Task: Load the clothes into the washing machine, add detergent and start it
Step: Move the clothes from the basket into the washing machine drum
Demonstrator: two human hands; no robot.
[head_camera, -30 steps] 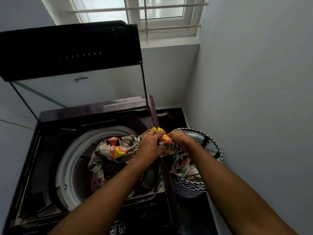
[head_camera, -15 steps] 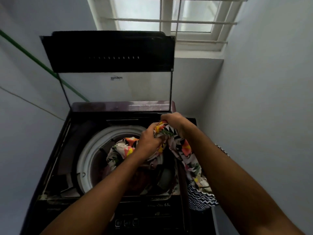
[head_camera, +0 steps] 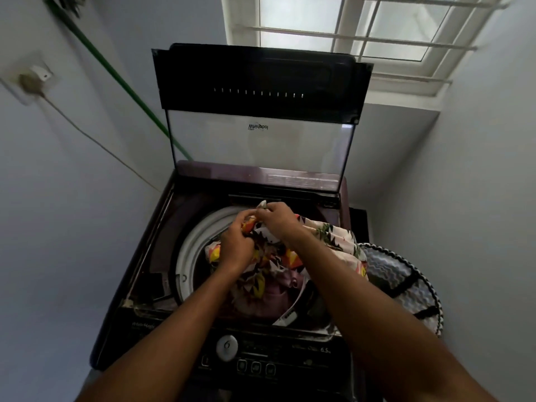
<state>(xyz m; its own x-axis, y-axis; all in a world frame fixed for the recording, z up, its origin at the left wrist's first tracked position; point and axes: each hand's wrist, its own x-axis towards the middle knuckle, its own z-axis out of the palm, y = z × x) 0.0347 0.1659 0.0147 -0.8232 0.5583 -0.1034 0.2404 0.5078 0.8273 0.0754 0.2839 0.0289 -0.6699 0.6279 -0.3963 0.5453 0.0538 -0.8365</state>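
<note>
Buttons (head_camera: 255,366) line the washing machine (head_camera: 139,285) at lower centre. Above them, left hand (head_camera: 235,247) and right hand (head_camera: 279,220) curl their fingers (head_camera: 245,220) around floral cloth (head_camera: 327,237) over the drum (head_camera: 191,250); basket (head_camera: 406,282) right; lid (head_camera: 261,82) upright behind.

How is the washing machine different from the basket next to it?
The washing machine is dark and boxy; the basket is round with black-and-white zigzags. The washing machine's lid stands open; the basket shows no lid. The flowery cloth drapes from the machine's tub toward the basket.
</note>
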